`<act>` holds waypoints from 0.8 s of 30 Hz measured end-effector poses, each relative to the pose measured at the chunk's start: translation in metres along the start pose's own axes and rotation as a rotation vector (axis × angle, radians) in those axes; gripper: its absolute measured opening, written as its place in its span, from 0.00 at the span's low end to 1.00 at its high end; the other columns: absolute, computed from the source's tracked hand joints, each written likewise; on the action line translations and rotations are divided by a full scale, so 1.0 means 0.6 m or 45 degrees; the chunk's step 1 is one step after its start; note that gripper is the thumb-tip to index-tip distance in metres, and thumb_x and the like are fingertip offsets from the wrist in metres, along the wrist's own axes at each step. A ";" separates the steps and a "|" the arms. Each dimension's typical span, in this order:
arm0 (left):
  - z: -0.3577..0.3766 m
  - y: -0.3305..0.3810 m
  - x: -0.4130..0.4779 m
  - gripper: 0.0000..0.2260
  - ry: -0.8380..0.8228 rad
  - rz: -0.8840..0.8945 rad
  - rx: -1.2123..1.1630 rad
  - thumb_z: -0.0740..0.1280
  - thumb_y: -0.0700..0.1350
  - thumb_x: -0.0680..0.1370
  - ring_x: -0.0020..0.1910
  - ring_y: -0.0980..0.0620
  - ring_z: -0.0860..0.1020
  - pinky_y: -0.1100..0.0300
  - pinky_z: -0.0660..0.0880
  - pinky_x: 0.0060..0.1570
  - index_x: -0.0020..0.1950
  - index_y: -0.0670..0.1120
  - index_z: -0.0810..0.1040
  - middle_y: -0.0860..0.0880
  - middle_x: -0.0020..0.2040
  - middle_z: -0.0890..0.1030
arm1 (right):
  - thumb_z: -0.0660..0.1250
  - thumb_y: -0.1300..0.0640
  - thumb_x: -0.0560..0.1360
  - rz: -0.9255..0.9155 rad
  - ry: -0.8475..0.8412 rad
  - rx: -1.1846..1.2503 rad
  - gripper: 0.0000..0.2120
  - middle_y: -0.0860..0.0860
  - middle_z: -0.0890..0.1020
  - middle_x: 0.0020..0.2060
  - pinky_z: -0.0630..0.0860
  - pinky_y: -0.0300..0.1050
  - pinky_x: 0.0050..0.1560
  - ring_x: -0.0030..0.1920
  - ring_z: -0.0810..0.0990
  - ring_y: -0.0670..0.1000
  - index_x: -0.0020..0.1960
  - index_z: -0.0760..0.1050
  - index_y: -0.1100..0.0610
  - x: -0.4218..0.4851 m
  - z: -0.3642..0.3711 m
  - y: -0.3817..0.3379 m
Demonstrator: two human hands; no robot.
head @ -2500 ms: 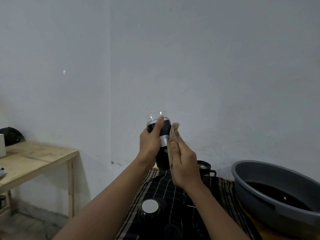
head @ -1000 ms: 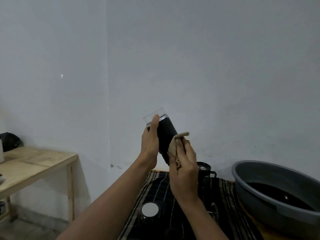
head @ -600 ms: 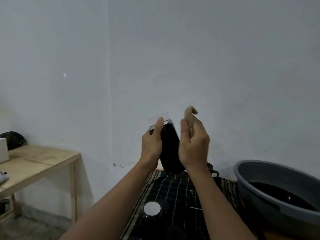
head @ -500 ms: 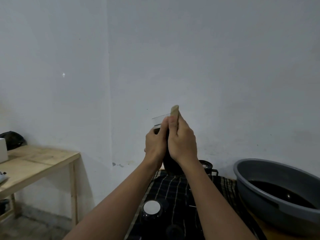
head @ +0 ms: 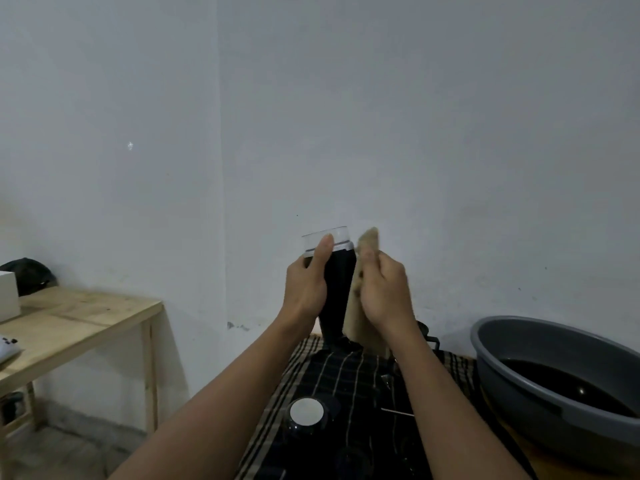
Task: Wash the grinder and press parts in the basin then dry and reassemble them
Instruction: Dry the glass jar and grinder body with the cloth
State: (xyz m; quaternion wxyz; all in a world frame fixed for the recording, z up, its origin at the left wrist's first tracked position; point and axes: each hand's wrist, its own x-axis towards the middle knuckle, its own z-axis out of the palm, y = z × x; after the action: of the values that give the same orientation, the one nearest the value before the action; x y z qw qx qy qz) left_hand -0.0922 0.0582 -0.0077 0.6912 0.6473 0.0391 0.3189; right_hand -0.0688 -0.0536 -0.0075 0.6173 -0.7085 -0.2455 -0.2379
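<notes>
grinder (head: pixel 338 292), raised above the mat (head: pixel 346 375), is gripped by the left hand (head: pixel 306 289), thumb on its clear cap (head: pixel 341 235), while the cloth (head: pixel 358 323) pinched in the right hand (head: pixel 386 292) has slid from the cap down its right side, so drying goes on, well apart from the basin (head: pixel 519 379).

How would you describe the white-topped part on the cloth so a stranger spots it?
Start at the grey basin on the right; a dark checked cloth spreads to its left. On the cloth's near-left area, between the forearms, sits a round dark part. Its flat white circular top sets it apart: nothing near it shows such a white disc.
</notes>
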 end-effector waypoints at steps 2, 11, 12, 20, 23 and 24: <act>0.008 0.006 0.001 0.29 0.012 0.014 -0.032 0.64 0.65 0.79 0.41 0.50 0.84 0.56 0.81 0.43 0.53 0.39 0.84 0.46 0.43 0.86 | 0.51 0.44 0.86 -0.086 -0.043 -0.063 0.20 0.48 0.82 0.41 0.76 0.46 0.43 0.41 0.80 0.43 0.48 0.77 0.52 0.002 0.024 -0.008; -0.021 0.024 0.023 0.25 0.356 -0.252 -0.441 0.66 0.69 0.76 0.48 0.48 0.83 0.53 0.81 0.45 0.50 0.47 0.79 0.46 0.49 0.84 | 0.56 0.52 0.86 -0.997 -0.118 -0.588 0.22 0.57 0.69 0.76 0.68 0.54 0.75 0.79 0.63 0.53 0.74 0.71 0.64 -0.106 0.004 0.128; -0.023 0.024 0.022 0.25 0.356 -0.265 -0.475 0.65 0.70 0.77 0.48 0.49 0.82 0.55 0.79 0.43 0.51 0.47 0.79 0.47 0.50 0.84 | 0.55 0.49 0.86 -0.849 -0.033 -0.451 0.24 0.59 0.73 0.73 0.69 0.45 0.74 0.76 0.68 0.47 0.72 0.73 0.65 -0.111 -0.003 0.123; 0.006 0.011 0.013 0.29 0.232 -0.199 -0.462 0.65 0.70 0.77 0.51 0.41 0.85 0.46 0.83 0.51 0.55 0.44 0.82 0.40 0.53 0.86 | 0.55 0.50 0.86 0.047 0.102 0.060 0.22 0.51 0.74 0.29 0.67 0.34 0.28 0.28 0.71 0.42 0.36 0.71 0.56 -0.058 0.015 0.047; -0.008 0.002 0.013 0.33 0.190 -0.135 -0.433 0.64 0.72 0.75 0.53 0.37 0.85 0.39 0.81 0.59 0.56 0.43 0.82 0.37 0.53 0.86 | 0.54 0.50 0.86 0.157 0.036 0.042 0.23 0.50 0.78 0.31 0.70 0.36 0.32 0.31 0.74 0.41 0.36 0.73 0.57 -0.078 0.006 0.078; -0.013 -0.001 0.010 0.34 0.139 -0.138 -0.478 0.63 0.73 0.75 0.52 0.38 0.85 0.39 0.80 0.60 0.56 0.42 0.82 0.38 0.51 0.86 | 0.54 0.50 0.86 0.244 0.051 0.055 0.25 0.50 0.79 0.31 0.72 0.40 0.34 0.33 0.77 0.45 0.36 0.74 0.59 -0.078 -0.003 0.083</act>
State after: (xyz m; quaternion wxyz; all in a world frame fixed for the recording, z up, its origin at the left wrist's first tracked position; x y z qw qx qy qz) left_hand -0.0908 0.0680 -0.0071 0.8127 0.4857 0.0512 0.3177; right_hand -0.0725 -0.0637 -0.0749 0.6570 -0.7105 -0.1695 -0.1866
